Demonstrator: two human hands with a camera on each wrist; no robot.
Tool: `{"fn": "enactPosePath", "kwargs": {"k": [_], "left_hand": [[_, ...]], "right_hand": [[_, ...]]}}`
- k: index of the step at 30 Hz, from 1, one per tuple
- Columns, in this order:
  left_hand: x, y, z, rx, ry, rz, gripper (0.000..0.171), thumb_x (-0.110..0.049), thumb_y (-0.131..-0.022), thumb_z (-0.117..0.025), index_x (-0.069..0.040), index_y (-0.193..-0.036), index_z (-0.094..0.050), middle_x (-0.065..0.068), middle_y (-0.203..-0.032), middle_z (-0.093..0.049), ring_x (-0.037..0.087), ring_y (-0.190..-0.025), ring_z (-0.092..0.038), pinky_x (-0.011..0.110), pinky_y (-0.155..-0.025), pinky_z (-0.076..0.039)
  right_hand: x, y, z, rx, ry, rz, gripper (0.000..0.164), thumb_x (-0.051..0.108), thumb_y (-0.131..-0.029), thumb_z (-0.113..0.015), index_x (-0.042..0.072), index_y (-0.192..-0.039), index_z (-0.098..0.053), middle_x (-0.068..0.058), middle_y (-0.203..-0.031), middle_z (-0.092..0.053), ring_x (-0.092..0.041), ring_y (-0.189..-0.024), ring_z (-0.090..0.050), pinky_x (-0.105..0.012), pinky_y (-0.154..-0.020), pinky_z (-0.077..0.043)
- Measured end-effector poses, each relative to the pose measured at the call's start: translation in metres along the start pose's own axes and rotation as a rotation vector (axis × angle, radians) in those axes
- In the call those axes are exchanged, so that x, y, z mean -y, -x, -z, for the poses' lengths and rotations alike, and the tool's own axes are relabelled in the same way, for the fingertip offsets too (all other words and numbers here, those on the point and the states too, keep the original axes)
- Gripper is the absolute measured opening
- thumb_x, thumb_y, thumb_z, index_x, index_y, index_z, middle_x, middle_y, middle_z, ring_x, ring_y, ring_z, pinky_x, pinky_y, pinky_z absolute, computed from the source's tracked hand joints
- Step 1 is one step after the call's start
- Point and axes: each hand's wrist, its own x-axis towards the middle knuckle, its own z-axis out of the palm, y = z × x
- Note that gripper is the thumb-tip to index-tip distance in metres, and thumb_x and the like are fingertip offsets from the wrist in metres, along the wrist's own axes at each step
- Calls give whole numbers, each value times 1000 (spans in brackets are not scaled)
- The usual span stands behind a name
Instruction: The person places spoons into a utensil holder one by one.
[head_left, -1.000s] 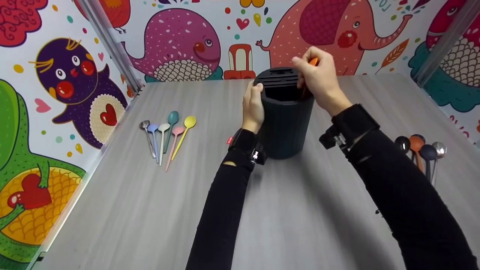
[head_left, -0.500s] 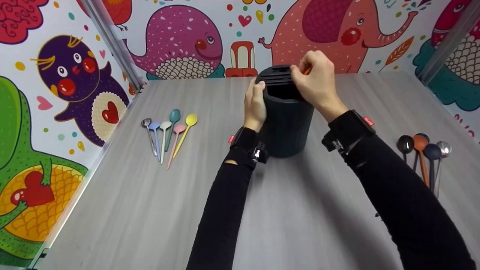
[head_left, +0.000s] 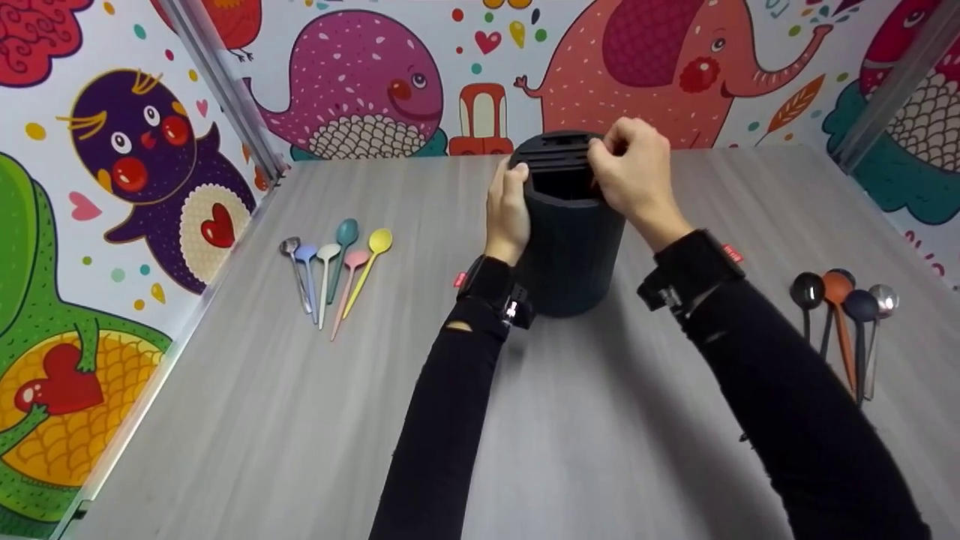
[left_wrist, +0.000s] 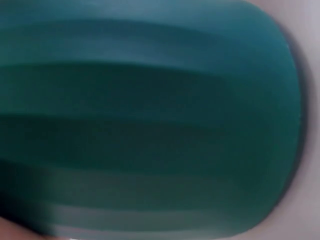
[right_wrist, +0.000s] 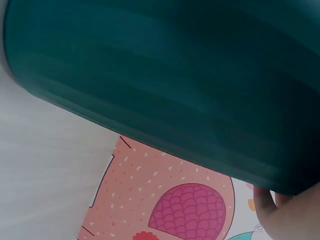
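A tall dark teal ribbed plastic holder (head_left: pixel 571 240) stands upright at the upper centre of the frame, on the grey wood-grain table (head_left: pixel 300 420). The left hand (head_left: pixel 508 212) is wrapped round its left side near the rim, fingers curled on the wall. The right hand (head_left: pixel 634 176) sits at the right of the rim with its fingers bunched in a pinch over the opening; whatever it pinches is hidden behind the fingers, so I cannot tell what it is. Both wrist views are filled by the holder's ribbed wall and add little.

To my eye, the thing to get right here is keeping the left hand firm so the holder doesn't tip or slide, and letting the right-hand fingers come straight down over the open compartment, not the slotted part.

The holder's top has a slotted section at the far side and a deep open compartment nearer; the inside looks dark, and its contents can't be made out.

To the left of the frame lies a fan of pastel spoons (head_left: pixel 334 270), flat on the table. At the right edge lies a bunch of dark, orange and metal spoons (head_left: pixel 844 315), well apart from the holder
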Motion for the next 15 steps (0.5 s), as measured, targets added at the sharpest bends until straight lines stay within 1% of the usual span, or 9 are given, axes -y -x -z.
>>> {"fn": "enactPosePath", "kwargs": {"k": [1, 2, 6, 12, 15], "left_hand": [[0, 1, 0, 1, 0, 4, 57, -32, -100, -32, 0, -142, -54, 14, -142, -57, 22, -130, -52, 26, -108, -37], [0, 1, 1, 2, -2, 8, 57, -32, -100, -32, 0, -142, -54, 14, -143, -57, 22, -131, -51, 26, -108, -36], [-1, 1, 1, 7, -4, -2, 56, -32, -100, -31, -1, -139, -55, 13, -140, -58, 22, -128, -53, 27, -107, -37], [-1, -1, 0, 17, -1, -6, 58, -33, -100, -30, -2, -143, -52, 13, -146, -54, 23, -134, -49, 27, -109, -35], [0, 0, 1, 15, -4, -4, 57, -33, -100, -30, -1, -142, -54, 14, -143, -56, 23, -131, -51, 28, -108, -37]], "right_hand": [[-1, 1, -1, -14, -4, -9, 28, 14, -96, -60, 9, -69, -52, -3, -73, -48, -15, -76, -47, -29, -73, -34], [-1, 3, -2, -29, -9, -9, 29, 13, -96, -59, 9, -68, -51, -2, -72, -48, -15, -75, -48, -29, -71, -34], [-1, 4, -4, -65, -20, 4, 29, 10, -95, -57, 9, -67, -49, -1, -68, -46, -14, -72, -48, -27, -70, -34], [1, 1, -3, -79, -7, 38, 29, 8, -94, -58, 9, -67, -48, -1, -68, -45, -15, -72, -45, -28, -71, -32], [-1, 2, -5, -73, -10, 46, 31, 7, -94, -59, 10, -66, -47, -2, -67, -44, -16, -71, -45, -29, -72, -32]]}}
